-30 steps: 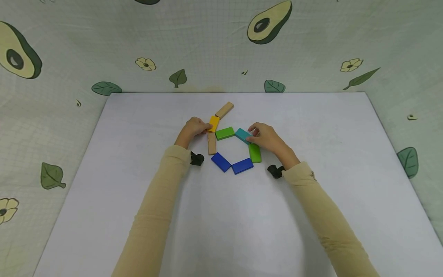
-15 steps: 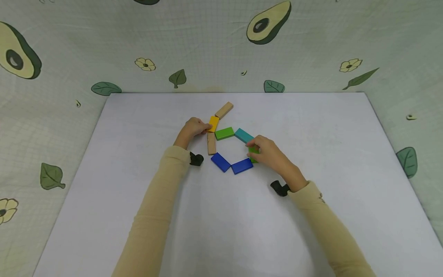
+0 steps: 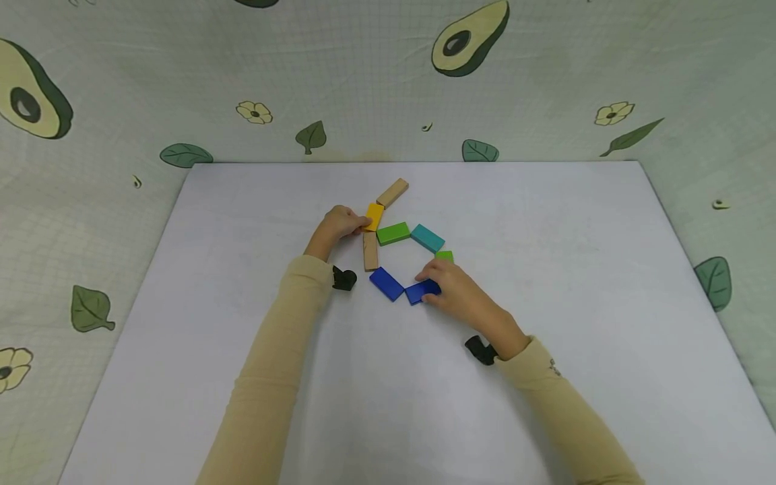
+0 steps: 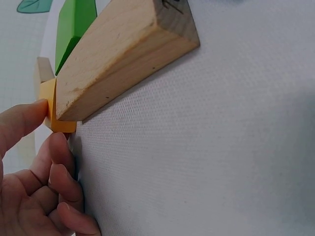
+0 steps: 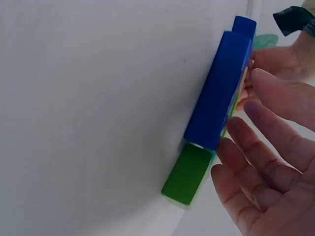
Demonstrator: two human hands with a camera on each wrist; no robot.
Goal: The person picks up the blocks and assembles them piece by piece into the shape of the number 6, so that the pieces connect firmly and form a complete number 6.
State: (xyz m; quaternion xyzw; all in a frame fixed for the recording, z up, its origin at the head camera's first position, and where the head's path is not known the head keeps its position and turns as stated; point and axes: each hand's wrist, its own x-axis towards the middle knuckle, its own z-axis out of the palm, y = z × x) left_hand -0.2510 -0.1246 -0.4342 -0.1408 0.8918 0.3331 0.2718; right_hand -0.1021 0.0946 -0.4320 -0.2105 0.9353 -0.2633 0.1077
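Note:
My left hand (image 3: pixel 341 221) pinches the yellow block (image 3: pixel 376 214) between thumb and index finger; the left wrist view shows the thumb (image 4: pixel 30 118) against its side. A plain wooden block (image 3: pixel 370 252) adjoins it below, another wooden block (image 3: pixel 393 192) above. Over the right blue block (image 3: pixel 417 292) hovers my right hand (image 3: pixel 457 291), its fingers loosely bent with nothing held. That hand covers most of the right green block (image 3: pixel 444 255). The other blue block (image 3: pixel 386 283), a green block (image 3: pixel 394 234) and a teal block (image 3: pixel 428 238) lie flat around the loop.
All the blocks lie on a white tabletop (image 3: pixel 545 236). A patterned cloth (image 3: pixel 376 74) with avocados and leaves hangs behind it and at the sides. Black wrist devices show beside the left sleeve (image 3: pixel 273 357) and the right sleeve (image 3: pixel 564 404).
My right hand has left the teal block, moved toward me past the right green block, and now stands at the right blue block. The left hand stays on the yellow block.

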